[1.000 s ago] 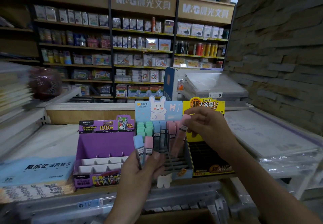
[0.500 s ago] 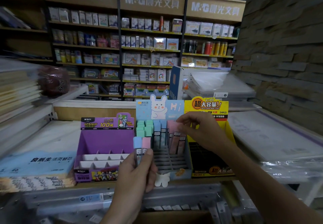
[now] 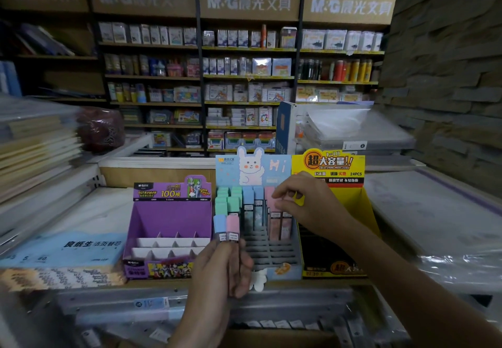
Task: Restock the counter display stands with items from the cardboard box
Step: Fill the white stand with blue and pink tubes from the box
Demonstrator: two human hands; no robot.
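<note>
Bunny stand (image 3: 252,169): upright at centre of worktop (image 3: 339,282), btwn purple stand (image 3: 171,217) & yellow stand (image 3: 328,162), just beside each.
Stock in it: green, blue & pink capped cases stand upright in back rows; grey stepped slots show in front.
L hand (image 3: 220,269): low, in front of bunny stand. Fingers wrapped round case pair (image 3: 233,224), one blue cap & one pink cap, side by side, caps up.
R hand (image 3: 304,206): at stand's right column. Fingers pinch top of racked pink case (image 3: 275,218), which sits in its slot w/ other pink ones.
Purple stand: white dividers inside, "100" on header.
Cardboard box (image 3: 271,339): brown edge at bottom of view, near L forearm; contents can't tell.
Behind: wall shelves (image 3: 244,75) of packed stationery.
</note>
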